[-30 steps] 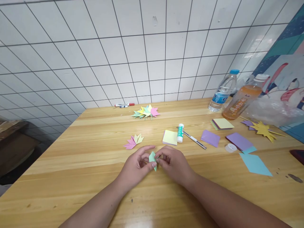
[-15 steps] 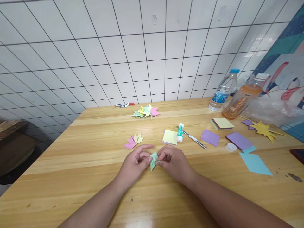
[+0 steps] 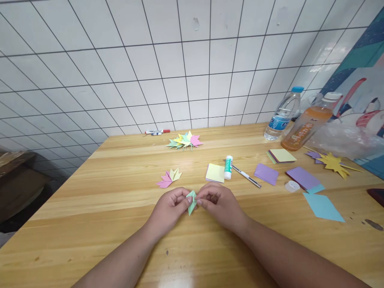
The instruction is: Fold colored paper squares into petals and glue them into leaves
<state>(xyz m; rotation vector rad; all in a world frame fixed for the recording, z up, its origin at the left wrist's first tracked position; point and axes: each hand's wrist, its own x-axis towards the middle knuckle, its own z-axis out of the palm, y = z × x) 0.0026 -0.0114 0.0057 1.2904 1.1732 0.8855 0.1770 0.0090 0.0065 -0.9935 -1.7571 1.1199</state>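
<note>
A small folded piece of green paper [image 3: 191, 205] is held between both hands just above the table. My left hand [image 3: 170, 208] pinches its left side, with the thumb lying on the front. From the other side, my right hand [image 3: 220, 204] grips its right edge between thumb and forefinger. Beyond my left hand lies a folded pink and pale yellow paper piece [image 3: 169, 178]. A stack of yellow paper squares [image 3: 215, 173] is just past my right hand, with a glue stick [image 3: 228, 167] and a pen [image 3: 247, 176] beside it.
Against the wall are markers [image 3: 157, 132] and a cluster of folded papers [image 3: 185, 141]. To the right are purple paper [image 3: 266, 174], a blue sheet [image 3: 324, 207], a white cap [image 3: 292, 186], a water bottle [image 3: 283, 114], an orange drink bottle [image 3: 310, 122] and a yellow paper star [image 3: 333, 164].
The fingers of my left hand have curled in closer behind the green paper. The paper has shifted slightly to the left. The other objects stay where they were.
</note>
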